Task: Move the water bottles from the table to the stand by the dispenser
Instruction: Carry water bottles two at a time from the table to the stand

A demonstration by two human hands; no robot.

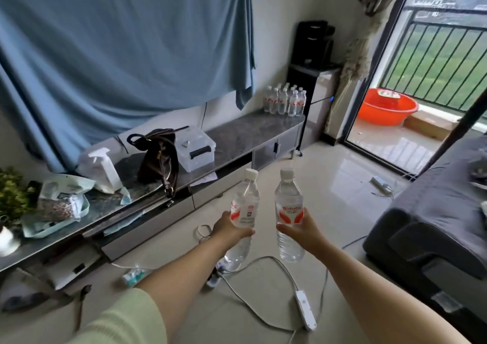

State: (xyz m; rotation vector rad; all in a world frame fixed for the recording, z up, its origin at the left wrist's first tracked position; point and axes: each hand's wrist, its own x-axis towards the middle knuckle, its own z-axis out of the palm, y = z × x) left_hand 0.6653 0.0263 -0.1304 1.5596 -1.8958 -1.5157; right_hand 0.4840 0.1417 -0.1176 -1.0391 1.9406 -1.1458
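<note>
My left hand (228,229) grips a clear water bottle (244,206) with a white cap and red label, held out in front of me above the floor. My right hand (305,231) grips a second, matching water bottle (289,211), upright beside the first. Several more bottles (286,102) stand grouped at the far right end of the long grey stand (253,132). Just beyond them the black dispenser (313,44) sits on a dark cabinet (320,93).
A brown handbag (160,159), a clear storage box (196,148), a spray bottle (104,168), snack bags and a plant (11,196) crowd the stand's near part. Cables and a white power strip (305,309) lie on the floor. A grey sofa (434,227) is at right, an orange basin (386,110) beyond the balcony door.
</note>
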